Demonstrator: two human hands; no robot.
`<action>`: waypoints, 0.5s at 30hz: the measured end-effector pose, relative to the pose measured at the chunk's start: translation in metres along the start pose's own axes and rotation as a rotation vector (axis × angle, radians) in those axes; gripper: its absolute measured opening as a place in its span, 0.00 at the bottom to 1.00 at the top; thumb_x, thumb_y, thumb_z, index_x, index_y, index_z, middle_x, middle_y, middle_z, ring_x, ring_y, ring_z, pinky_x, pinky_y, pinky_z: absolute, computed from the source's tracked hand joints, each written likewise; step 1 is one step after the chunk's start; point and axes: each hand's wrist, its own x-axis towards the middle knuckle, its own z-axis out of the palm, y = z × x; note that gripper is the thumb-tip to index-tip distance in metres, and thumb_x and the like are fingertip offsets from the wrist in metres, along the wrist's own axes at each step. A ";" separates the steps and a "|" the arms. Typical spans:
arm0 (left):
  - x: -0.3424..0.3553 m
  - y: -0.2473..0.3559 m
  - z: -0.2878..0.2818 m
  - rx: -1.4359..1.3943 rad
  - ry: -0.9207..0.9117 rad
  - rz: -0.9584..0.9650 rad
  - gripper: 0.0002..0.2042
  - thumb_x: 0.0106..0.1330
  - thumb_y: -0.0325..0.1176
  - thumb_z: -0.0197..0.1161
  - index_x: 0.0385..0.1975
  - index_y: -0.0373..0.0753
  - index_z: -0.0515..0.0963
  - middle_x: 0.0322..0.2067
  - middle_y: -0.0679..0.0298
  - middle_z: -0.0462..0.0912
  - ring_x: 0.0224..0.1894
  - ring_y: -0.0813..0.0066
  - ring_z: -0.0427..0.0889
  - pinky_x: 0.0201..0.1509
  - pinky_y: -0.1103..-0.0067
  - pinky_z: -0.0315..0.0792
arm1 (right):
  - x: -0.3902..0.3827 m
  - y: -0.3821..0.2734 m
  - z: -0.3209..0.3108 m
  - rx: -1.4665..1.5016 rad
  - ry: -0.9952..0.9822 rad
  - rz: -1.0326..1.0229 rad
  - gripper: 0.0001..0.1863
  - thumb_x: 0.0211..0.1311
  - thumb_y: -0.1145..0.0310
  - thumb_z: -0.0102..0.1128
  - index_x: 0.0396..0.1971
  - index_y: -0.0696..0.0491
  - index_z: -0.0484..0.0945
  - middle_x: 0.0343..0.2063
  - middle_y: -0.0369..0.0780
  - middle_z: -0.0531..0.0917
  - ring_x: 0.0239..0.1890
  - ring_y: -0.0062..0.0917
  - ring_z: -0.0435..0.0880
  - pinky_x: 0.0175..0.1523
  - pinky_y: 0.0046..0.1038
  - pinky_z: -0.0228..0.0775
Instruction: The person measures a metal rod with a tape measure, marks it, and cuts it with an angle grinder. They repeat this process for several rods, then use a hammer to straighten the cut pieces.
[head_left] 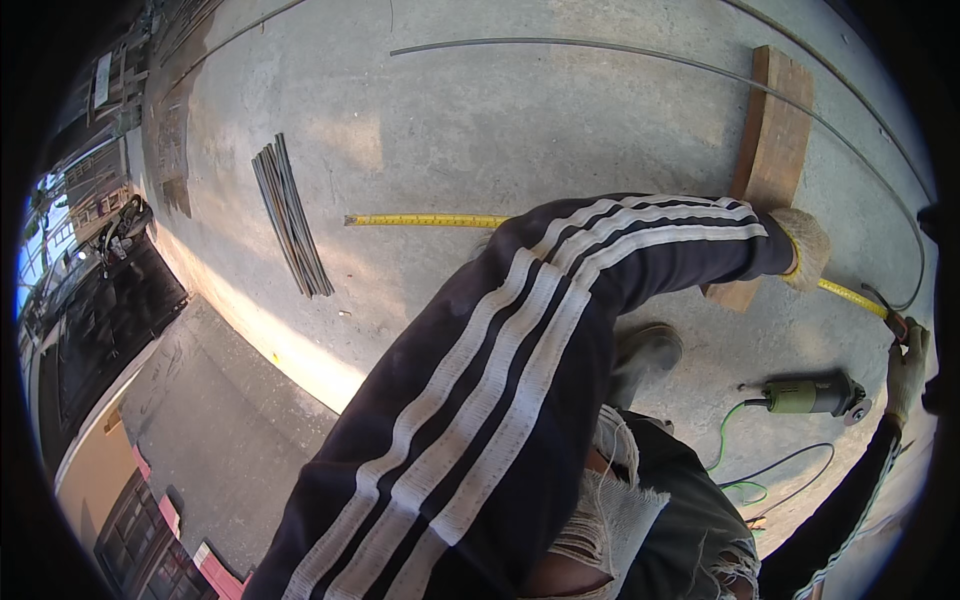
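My left hand (805, 250), in a knit glove, is on or beside a wooden plank (775, 140) at the right, nearest the extended yellow tape blade (420, 220); its fingers are mostly hidden. My striped sleeve covers the middle of the tape. At the far right my gloved right hand (905, 375) is closed on the tape measure's case (895, 325), with the blade running leftward from it. Below, an angle grinder (810, 398) with a green cord lies on the concrete floor (500, 130). A long thin steel rod (600, 43) crosses the plank and curves toward my right hand.
A bundle of short steel rods (290, 215) lies at the left. More long rods run along the top. My boot (645, 355) stands below my left arm. A floor edge borders a lower paved strip (220, 400), with a dark vehicle or machine (125, 225) at the far left.
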 end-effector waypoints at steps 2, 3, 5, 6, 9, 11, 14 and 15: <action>-0.002 0.001 0.000 0.011 -0.001 -0.014 0.23 0.64 0.49 0.68 0.50 0.39 0.90 0.43 0.47 0.91 0.45 0.52 0.91 0.49 0.57 0.82 | -0.002 -0.002 -0.004 -0.002 0.021 -0.013 0.33 0.59 0.80 0.57 0.69 0.52 0.75 0.59 0.41 0.77 0.63 0.37 0.80 0.65 0.35 0.73; -0.003 -0.006 -0.003 0.015 0.019 -0.013 0.23 0.64 0.49 0.68 0.50 0.39 0.90 0.43 0.47 0.91 0.45 0.51 0.91 0.49 0.56 0.82 | 0.003 -0.006 0.006 0.023 0.043 -0.017 0.33 0.59 0.80 0.57 0.69 0.52 0.75 0.59 0.42 0.77 0.63 0.38 0.80 0.65 0.35 0.73; -0.004 -0.007 -0.003 0.021 -0.020 -0.030 0.23 0.64 0.48 0.68 0.51 0.39 0.90 0.44 0.48 0.91 0.44 0.51 0.91 0.49 0.56 0.82 | 0.001 -0.005 0.005 0.047 0.065 -0.038 0.33 0.60 0.81 0.55 0.69 0.52 0.75 0.60 0.42 0.77 0.64 0.39 0.80 0.65 0.35 0.73; -0.004 -0.006 -0.003 0.011 0.007 -0.013 0.23 0.64 0.48 0.68 0.50 0.38 0.90 0.43 0.48 0.91 0.44 0.51 0.91 0.49 0.56 0.82 | 0.000 -0.003 0.003 0.036 0.063 -0.024 0.33 0.60 0.81 0.55 0.69 0.52 0.75 0.60 0.42 0.76 0.64 0.39 0.80 0.65 0.35 0.73; -0.003 -0.005 -0.002 0.012 0.016 -0.007 0.22 0.63 0.48 0.68 0.49 0.38 0.91 0.42 0.48 0.91 0.44 0.50 0.91 0.49 0.56 0.82 | -0.003 0.005 0.001 0.026 0.076 -0.041 0.34 0.60 0.80 0.54 0.69 0.51 0.75 0.61 0.42 0.76 0.65 0.40 0.79 0.66 0.36 0.73; -0.003 -0.004 -0.001 0.015 0.008 -0.015 0.21 0.63 0.47 0.68 0.48 0.38 0.91 0.41 0.48 0.91 0.44 0.50 0.91 0.49 0.56 0.82 | -0.004 0.011 -0.001 0.022 0.086 -0.059 0.34 0.60 0.80 0.55 0.69 0.51 0.75 0.62 0.42 0.76 0.66 0.40 0.79 0.67 0.36 0.73; -0.003 -0.001 -0.003 -0.010 0.011 -0.003 0.19 0.64 0.45 0.67 0.46 0.38 0.91 0.40 0.48 0.91 0.43 0.50 0.91 0.49 0.56 0.82 | -0.005 0.015 -0.005 0.025 0.083 -0.049 0.34 0.60 0.80 0.55 0.69 0.51 0.75 0.62 0.42 0.76 0.66 0.40 0.79 0.68 0.37 0.72; -0.004 0.000 -0.004 -0.012 0.041 0.017 0.19 0.64 0.45 0.67 0.46 0.38 0.91 0.40 0.48 0.91 0.43 0.50 0.91 0.48 0.56 0.82 | -0.005 0.015 -0.006 0.021 0.080 -0.043 0.33 0.60 0.80 0.55 0.69 0.51 0.75 0.62 0.42 0.76 0.65 0.40 0.79 0.68 0.36 0.72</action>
